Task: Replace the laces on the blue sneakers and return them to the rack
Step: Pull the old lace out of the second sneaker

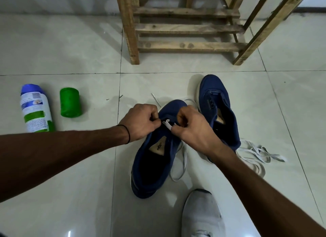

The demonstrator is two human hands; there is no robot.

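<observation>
Two blue sneakers lie on the tiled floor. The near sneaker (151, 159) points away from me, and both my hands work at its eyelets. My left hand (141, 122) pinches the white lace (168, 124) at the shoe's left side. My right hand (190, 125) pinches the same lace from the right. The lace loops down beside the shoe (180, 166) and its tip lies on the floor further off. The second sneaker (217, 102) sits just right of it, without a lace. The wooden rack (185, 28) stands beyond them.
A pile of loose white lace (259, 152) lies right of the sneakers. A spray can (35, 109) lies on its side at the left, beside a green cap (70, 102). A grey shoe (202, 215) is at the bottom edge.
</observation>
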